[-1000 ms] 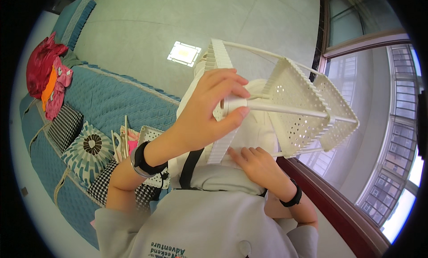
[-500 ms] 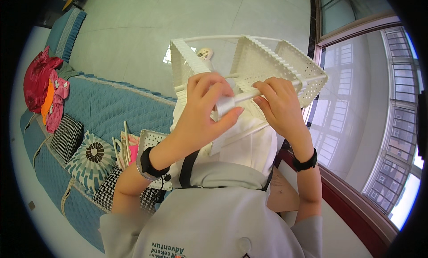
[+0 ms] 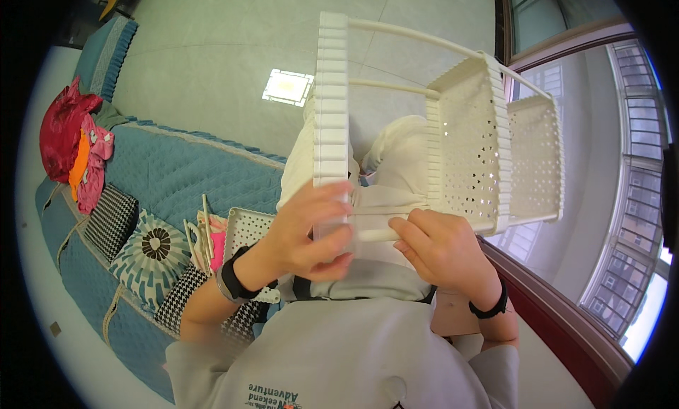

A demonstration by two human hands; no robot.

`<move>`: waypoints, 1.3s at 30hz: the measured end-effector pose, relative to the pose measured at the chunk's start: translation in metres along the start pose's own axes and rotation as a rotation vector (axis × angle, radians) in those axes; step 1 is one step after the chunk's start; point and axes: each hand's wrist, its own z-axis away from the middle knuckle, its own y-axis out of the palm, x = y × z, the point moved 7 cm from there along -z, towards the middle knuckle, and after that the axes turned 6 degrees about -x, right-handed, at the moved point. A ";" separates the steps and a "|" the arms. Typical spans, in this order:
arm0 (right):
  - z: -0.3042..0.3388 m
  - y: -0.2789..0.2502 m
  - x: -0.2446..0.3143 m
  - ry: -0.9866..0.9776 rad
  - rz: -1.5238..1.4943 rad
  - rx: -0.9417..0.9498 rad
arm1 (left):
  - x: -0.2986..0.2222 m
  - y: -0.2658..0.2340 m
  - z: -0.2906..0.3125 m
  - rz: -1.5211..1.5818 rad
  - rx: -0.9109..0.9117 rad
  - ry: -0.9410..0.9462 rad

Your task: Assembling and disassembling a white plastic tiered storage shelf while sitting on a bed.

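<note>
A cream-white plastic rack lies on its side across my lap, its perforated basket shelves [image 3: 470, 147] joined by round poles [image 3: 417, 36]. My right hand [image 3: 445, 250] is closed round the near pole [image 3: 376, 235], thumb and fingers pressed against it. At the near corner of the leftmost shelf [image 3: 331, 119], which shows its ridged rim edge-on, is my left hand [image 3: 311, 232]. Its fingers are apart and slightly blurred, next to the pole's end; whether they touch the corner is hard to see.
On my left runs a sofa with a blue quilted cover [image 3: 191, 154]. It holds cushions [image 3: 152, 250], bright bagged items [image 3: 74, 137], loose white poles [image 3: 201, 239] and another perforated basket [image 3: 247, 225]. A window ledge and dark red frame [image 3: 544, 310] are close on my right.
The rack has turned, so the left shelf now stands edge-on and the other shelves have shifted right. Both hands have come lower, toward my body; my left fingers have spread off the pole's end.
</note>
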 end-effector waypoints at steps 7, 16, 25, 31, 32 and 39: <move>-0.005 0.013 0.006 -0.026 0.110 -0.060 | 0.046 -0.003 0.011 0.678 -0.509 -1.327; -0.018 0.006 0.004 -0.129 0.276 -0.071 | 0.055 -0.006 0.007 0.539 -0.419 -1.310; -0.007 0.029 -0.008 -0.071 0.165 -0.056 | 0.060 0.007 0.019 0.476 -0.404 -1.120; -0.006 0.035 -0.017 -0.049 0.172 -0.010 | 0.067 0.022 0.030 0.531 -0.373 -1.149; -0.005 0.036 -0.016 -0.048 0.171 -0.009 | 0.066 0.020 0.028 0.480 -0.371 -1.116; 0.004 0.041 -0.013 -0.002 0.147 -0.017 | 0.063 0.020 0.022 0.416 -0.388 -1.233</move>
